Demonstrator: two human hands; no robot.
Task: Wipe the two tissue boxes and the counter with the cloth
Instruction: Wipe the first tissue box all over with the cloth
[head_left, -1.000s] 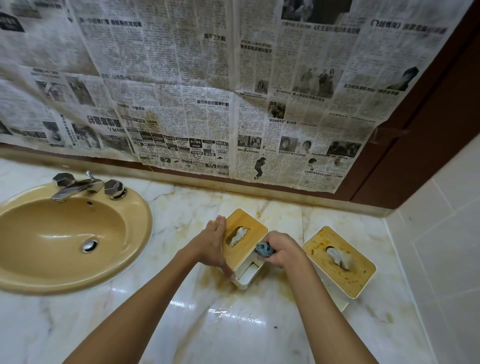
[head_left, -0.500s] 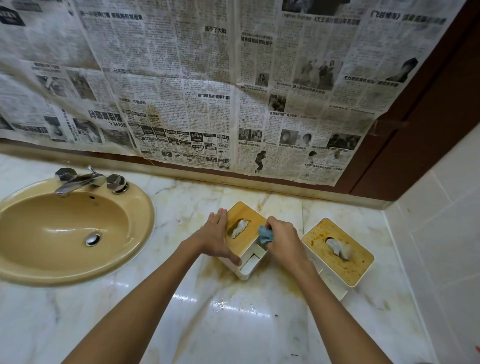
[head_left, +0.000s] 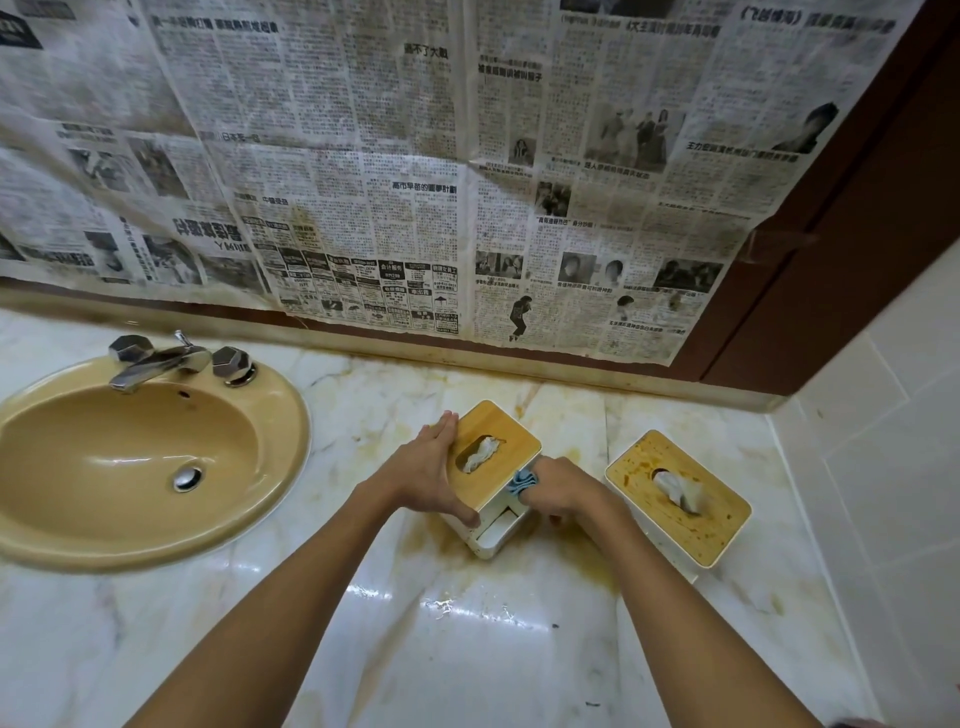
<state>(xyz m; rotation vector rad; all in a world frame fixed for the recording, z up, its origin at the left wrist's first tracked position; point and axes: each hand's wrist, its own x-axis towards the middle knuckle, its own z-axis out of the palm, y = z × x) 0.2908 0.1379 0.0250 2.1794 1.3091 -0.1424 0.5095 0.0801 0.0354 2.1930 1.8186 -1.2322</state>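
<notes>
Head camera is looking down at my two arms reaching over the marble counter (head_left: 467, 649), with the sink (head_left: 288, 431) and faucet (head_left: 156, 358) off to the left and newspaper (head_left: 363, 182) covering the wall behind. My left hand (head_left: 426, 478) is steadying the left tissue box (head_left: 498, 441): its fingers are lying straight along the box's left side and the thumb is reaching across the near white face, bracing rather than gripping. My right hand (head_left: 558, 488) is curling tightly around the blue cloth (head_left: 519, 480), which is bunching out between my fingers and pressing against the right side of that box, just under the wooden lid. I am judging that I am partway through the first box: its lid is looking clean, and the side is what I am working on. The right tissue box (head_left: 680, 499) is sitting near my right wrist, untouched, and its lid is showing brown smears and speckles around the opening. The counter is also carrying yellowish-brown staining around both boxes, plus a wet sheen nearer to me, so that box and the counter are looking like the bulk of what is remaining.
</notes>
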